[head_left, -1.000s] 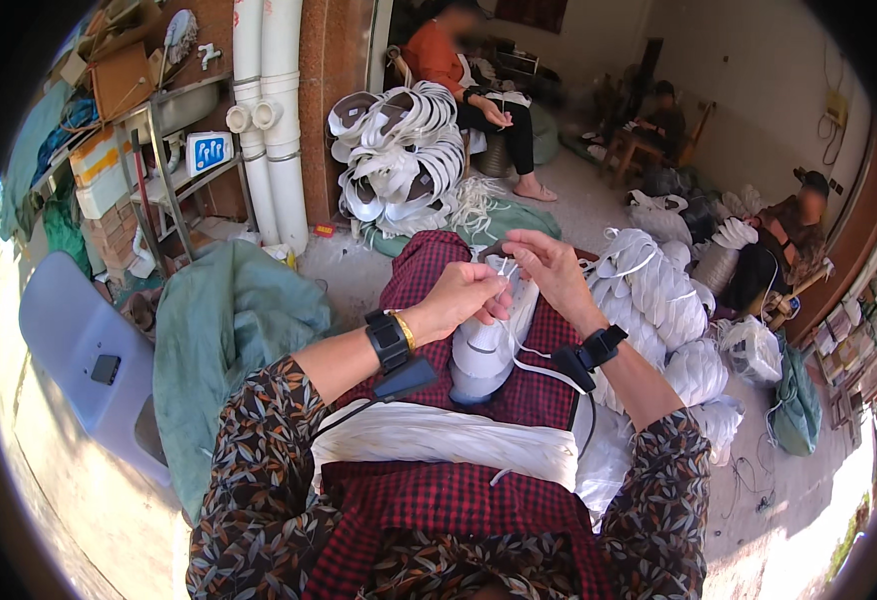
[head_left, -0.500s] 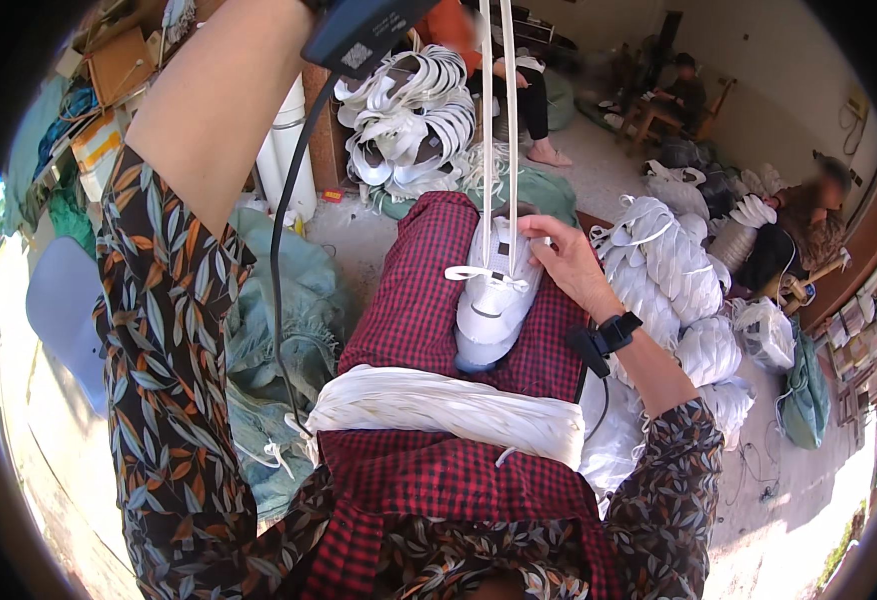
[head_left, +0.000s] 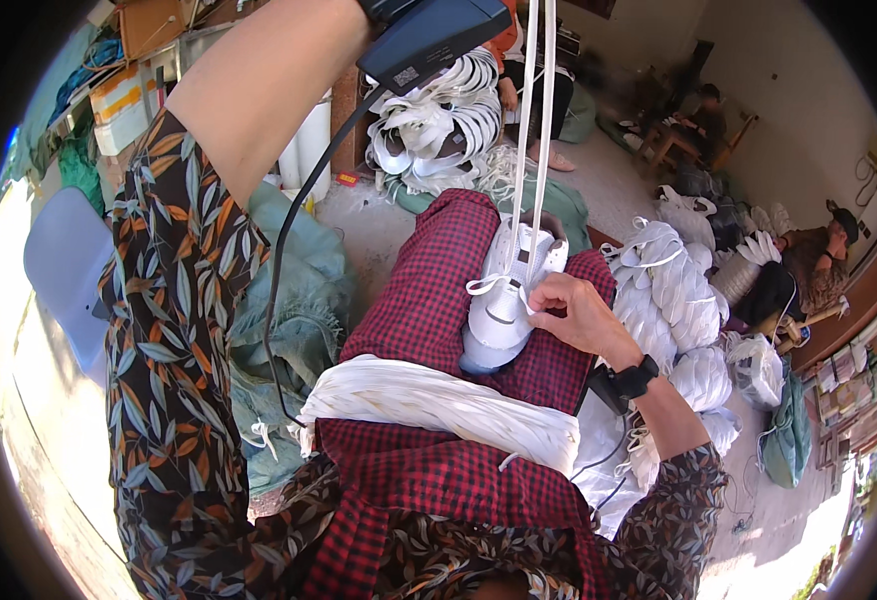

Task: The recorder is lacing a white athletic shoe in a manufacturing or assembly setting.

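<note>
A white sneaker (head_left: pixel 504 325) rests on my lap between my thighs, its toe toward me. Two strands of white shoelace (head_left: pixel 545 130) run taut from its lower eyelets up past the top edge. A short crosswise piece of lace sticks out to the left of the tongue. My right hand (head_left: pixel 577 315) is pinched at the shoe's right side, on the lace by the lower eyelets. My left forearm (head_left: pixel 264 90) reaches up past the top edge; the left hand itself is out of view.
A bundle of white laces (head_left: pixel 439 410) lies across my checked apron (head_left: pixel 424 270). White lace bundles (head_left: pixel 659 290) are heaped at right, and more coils (head_left: pixel 439 120) stand at the back. Green sacking (head_left: pixel 299 270) and a grey chair (head_left: pixel 69 270) are at left. Several people sit farther back.
My right hand has come down from the shoe's collar to the lower eyelets and pinched the lace there. The view has shifted, and the strands still run upward.
</note>
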`<action>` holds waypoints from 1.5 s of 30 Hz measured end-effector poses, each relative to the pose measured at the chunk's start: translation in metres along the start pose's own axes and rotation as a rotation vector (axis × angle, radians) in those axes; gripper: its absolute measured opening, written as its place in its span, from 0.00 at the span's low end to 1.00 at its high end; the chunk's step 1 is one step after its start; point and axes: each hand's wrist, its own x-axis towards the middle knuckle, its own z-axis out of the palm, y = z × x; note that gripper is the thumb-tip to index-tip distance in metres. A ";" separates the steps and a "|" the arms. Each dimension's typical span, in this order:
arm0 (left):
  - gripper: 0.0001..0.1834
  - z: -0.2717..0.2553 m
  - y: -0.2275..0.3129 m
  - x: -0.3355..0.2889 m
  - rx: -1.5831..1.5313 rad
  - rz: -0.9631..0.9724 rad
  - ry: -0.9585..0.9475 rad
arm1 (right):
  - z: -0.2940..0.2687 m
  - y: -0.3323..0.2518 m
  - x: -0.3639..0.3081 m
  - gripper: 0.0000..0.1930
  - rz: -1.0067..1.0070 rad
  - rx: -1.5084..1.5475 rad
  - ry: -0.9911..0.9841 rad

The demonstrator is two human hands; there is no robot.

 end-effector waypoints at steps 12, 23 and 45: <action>0.07 0.009 -0.007 -0.007 -0.138 0.012 0.020 | 0.007 -0.009 0.005 0.07 -0.004 -0.239 0.383; 0.08 -0.009 0.000 -0.011 -0.051 0.019 0.111 | 0.019 0.009 -0.019 0.10 0.213 0.014 0.329; 0.18 0.000 -0.086 -0.307 0.722 0.161 -0.968 | -0.049 -0.014 0.107 0.16 0.146 0.631 0.249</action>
